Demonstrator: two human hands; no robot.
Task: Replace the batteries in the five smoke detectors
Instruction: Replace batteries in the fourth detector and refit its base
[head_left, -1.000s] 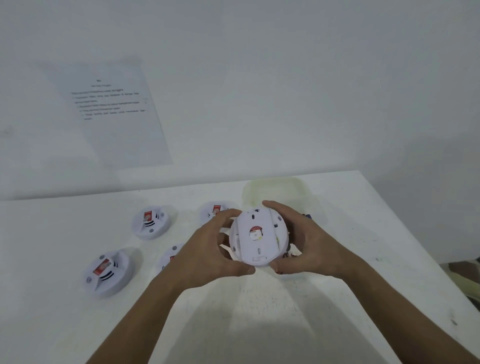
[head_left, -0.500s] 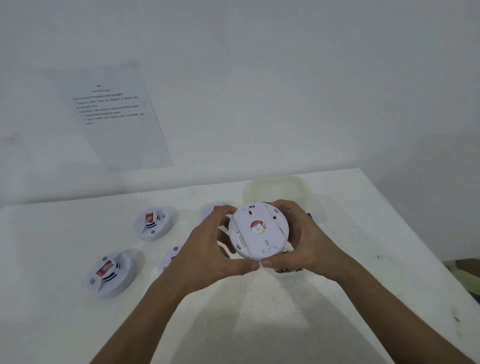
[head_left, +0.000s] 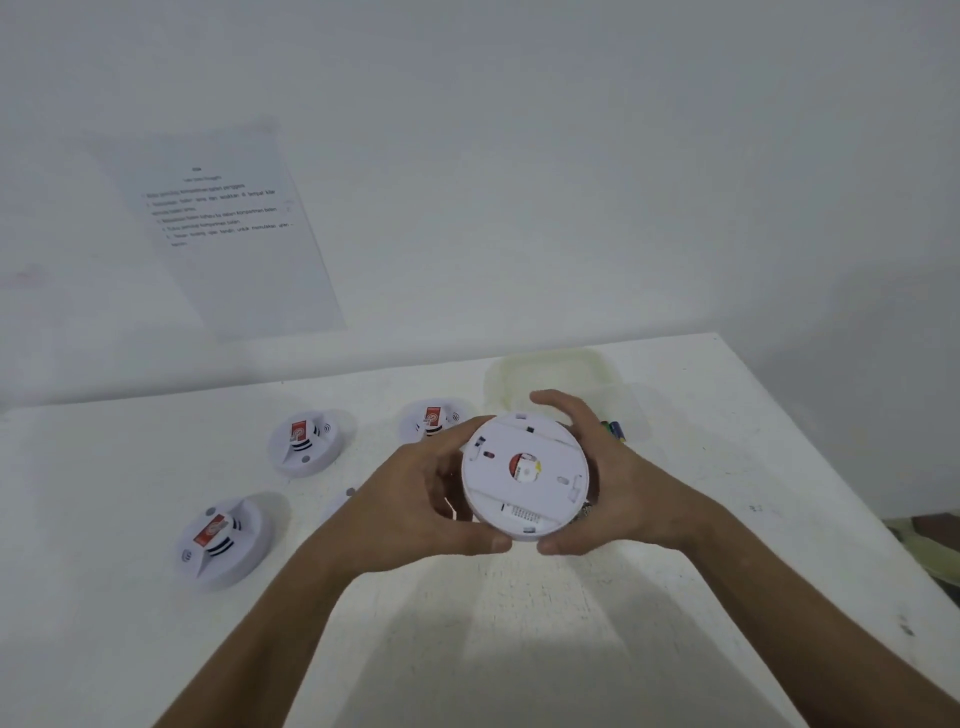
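While both our hands clasp one detector, fingers curled round its rim, four others left of it await batteries, we judge.

A fourth white round smoke detector on the table is almost wholly hidden behind the left hand. The printed paper sheet on the far wall is too blurred to read. Small batteries peek past the right hand, mostly covered. Both forearms are cut off at the near edge.
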